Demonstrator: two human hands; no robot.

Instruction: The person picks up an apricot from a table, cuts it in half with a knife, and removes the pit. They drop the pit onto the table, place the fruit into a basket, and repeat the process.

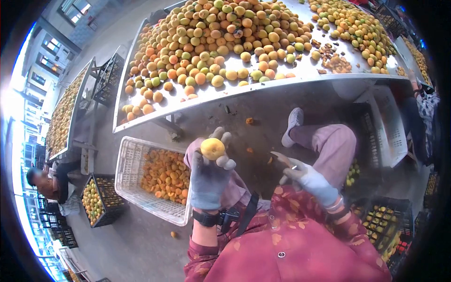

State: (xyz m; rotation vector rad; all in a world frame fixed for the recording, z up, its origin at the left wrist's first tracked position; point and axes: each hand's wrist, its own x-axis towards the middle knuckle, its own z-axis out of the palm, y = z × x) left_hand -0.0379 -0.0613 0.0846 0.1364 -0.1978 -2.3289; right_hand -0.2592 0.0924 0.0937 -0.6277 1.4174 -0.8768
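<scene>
A whole yellow apricot (213,148) rests in the fingers of my left hand (210,181), which wears a grey-coated glove and is held palm up over my lap. My right hand (310,182), in a white glove, is closed around a small knife (281,158) whose blade points up and to the left, apart from the fruit. Just left of my left hand stands a white plastic crate (123,175) with orange apricot halves (164,175) inside.
A metal-topped table (300,75) with a large heap of apricots (221,33) stands ahead. Black crates of fruit stand at left (109,217) and right (399,211). A white crate (390,127) leans at right. A person (51,183) sits far left. Fruit scraps (249,121) lie on the floor.
</scene>
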